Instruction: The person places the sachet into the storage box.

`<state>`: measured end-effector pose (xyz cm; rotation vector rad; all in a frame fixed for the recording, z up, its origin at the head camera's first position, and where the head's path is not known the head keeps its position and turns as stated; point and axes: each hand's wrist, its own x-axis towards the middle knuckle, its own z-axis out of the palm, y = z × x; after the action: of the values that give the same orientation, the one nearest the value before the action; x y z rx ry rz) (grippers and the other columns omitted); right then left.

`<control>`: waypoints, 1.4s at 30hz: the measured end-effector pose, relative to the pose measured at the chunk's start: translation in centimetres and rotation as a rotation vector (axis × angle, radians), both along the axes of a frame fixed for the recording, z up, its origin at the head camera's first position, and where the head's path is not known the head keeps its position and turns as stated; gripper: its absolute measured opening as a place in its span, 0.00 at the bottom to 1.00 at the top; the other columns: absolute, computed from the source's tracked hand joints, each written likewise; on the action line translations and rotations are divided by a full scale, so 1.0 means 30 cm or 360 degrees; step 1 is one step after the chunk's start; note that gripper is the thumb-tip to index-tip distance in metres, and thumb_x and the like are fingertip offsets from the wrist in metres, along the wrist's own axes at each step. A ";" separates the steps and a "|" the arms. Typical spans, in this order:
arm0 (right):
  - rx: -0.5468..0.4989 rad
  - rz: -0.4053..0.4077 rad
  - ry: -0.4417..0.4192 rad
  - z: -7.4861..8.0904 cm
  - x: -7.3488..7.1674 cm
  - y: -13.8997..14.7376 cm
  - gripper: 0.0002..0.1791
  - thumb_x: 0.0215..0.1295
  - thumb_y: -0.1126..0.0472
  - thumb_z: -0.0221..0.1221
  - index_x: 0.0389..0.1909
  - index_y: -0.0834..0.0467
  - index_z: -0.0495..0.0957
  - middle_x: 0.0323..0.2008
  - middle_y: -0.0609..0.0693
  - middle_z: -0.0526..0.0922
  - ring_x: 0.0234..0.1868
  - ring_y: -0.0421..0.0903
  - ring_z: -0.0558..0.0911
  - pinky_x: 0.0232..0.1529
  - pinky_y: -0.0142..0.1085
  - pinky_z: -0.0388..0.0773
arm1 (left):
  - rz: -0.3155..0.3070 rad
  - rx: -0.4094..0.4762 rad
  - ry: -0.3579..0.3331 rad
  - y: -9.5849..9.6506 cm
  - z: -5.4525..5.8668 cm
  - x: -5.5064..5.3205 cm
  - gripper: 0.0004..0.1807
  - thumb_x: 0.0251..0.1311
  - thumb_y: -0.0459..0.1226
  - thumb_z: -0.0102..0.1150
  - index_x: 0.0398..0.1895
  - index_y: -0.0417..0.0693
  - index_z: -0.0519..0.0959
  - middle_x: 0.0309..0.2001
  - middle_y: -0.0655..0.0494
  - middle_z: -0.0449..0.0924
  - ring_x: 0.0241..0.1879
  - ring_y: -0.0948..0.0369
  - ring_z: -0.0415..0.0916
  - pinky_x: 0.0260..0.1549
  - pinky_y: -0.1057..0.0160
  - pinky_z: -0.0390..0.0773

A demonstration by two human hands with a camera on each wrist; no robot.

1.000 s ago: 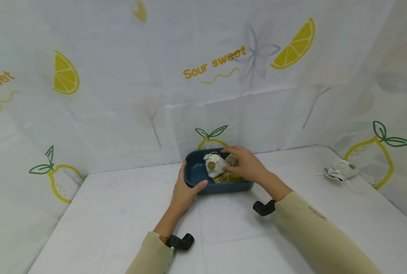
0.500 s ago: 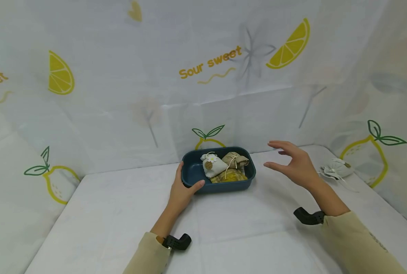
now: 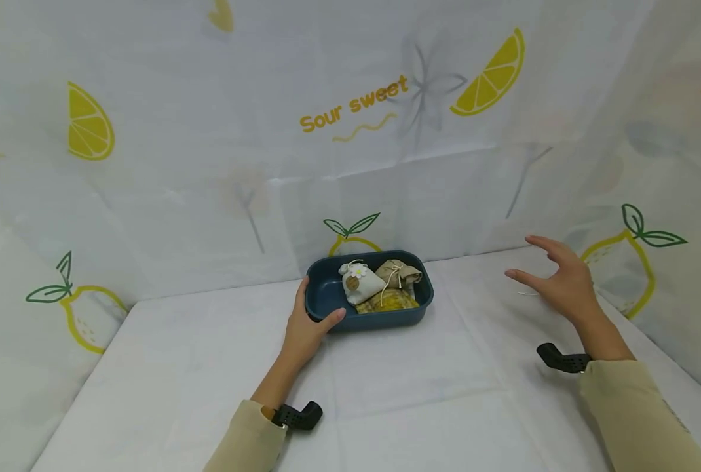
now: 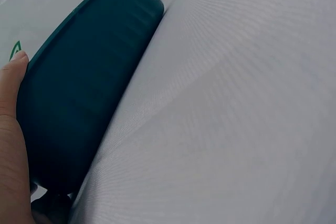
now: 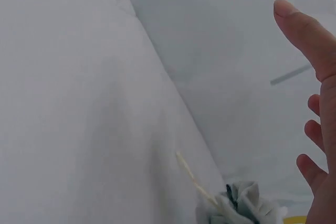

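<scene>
My left hand [image 3: 300,328] grips the left end of a dark blue rectangular tub [image 3: 380,320], thumb over its front rim. In the left wrist view the tub's outer wall [image 4: 84,77] rises beside the thumb. Inside the tub lie a whitish drawstring pouch [image 3: 363,288] with a daisy, a tan pouch [image 3: 393,269] and a yellow patterned pouch [image 3: 389,301]. My right hand [image 3: 568,285] is raised over the right of the table, thumb and fingers spread, nothing between them. Below it a pale grey drawstring pouch [image 5: 244,205] shows its gathered neck and cord; the head view hides most of it.
A white cloth covers the table [image 3: 421,400]. Printed white sheets [image 3: 209,196] with lemons and "Sour sweet" lettering hang behind and at the sides; the tub stands near the back edge. The left part of the tub's floor [image 3: 325,295] shows bare.
My right hand has left the pouches in the tub and moved right, fingers spread, to over the grey pouch. My left hand keeps its grip on the tub. The head view has shifted slightly.
</scene>
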<state>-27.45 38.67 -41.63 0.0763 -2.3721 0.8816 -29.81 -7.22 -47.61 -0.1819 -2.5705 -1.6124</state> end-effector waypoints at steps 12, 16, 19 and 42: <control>-0.0108 -0.0312 -0.0225 -0.110 -0.010 0.112 0.47 0.59 0.47 0.72 0.73 0.65 0.65 0.72 0.71 0.64 0.73 0.73 0.62 0.69 0.67 0.58 | -0.0003 -0.0003 -0.0004 -0.001 -0.001 -0.001 0.58 0.54 0.60 0.70 0.82 0.68 0.45 0.82 0.51 0.50 0.80 0.45 0.51 0.72 0.34 0.58; -0.0100 -0.0392 -0.0260 -0.145 -0.017 0.138 0.51 0.58 0.45 0.72 0.76 0.63 0.61 0.73 0.72 0.62 0.73 0.73 0.61 0.69 0.68 0.58 | 0.0000 -0.0008 -0.0006 -0.002 -0.002 -0.003 0.58 0.54 0.61 0.70 0.82 0.68 0.45 0.82 0.50 0.50 0.80 0.44 0.52 0.72 0.33 0.59; -0.0104 -0.0419 -0.0317 -0.164 -0.020 0.155 0.54 0.60 0.42 0.70 0.80 0.59 0.53 0.76 0.72 0.55 0.75 0.73 0.56 0.69 0.69 0.55 | 0.0005 -0.0010 -0.0002 -0.002 -0.002 -0.003 0.58 0.54 0.61 0.70 0.82 0.69 0.45 0.82 0.50 0.50 0.79 0.44 0.52 0.72 0.33 0.59; 0.0119 -0.0313 -0.0438 -0.188 -0.017 0.132 0.55 0.66 0.38 0.61 0.81 0.60 0.44 0.69 0.75 0.65 0.65 0.78 0.65 0.61 0.69 0.62 | -0.0012 -0.0011 -0.0004 0.000 -0.003 -0.002 0.57 0.55 0.61 0.69 0.82 0.68 0.45 0.82 0.49 0.49 0.80 0.44 0.51 0.72 0.34 0.59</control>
<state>-27.96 42.64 -47.26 -0.2605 -2.6114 0.7488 -29.88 -7.21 -47.70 -0.1899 -2.5807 -1.6077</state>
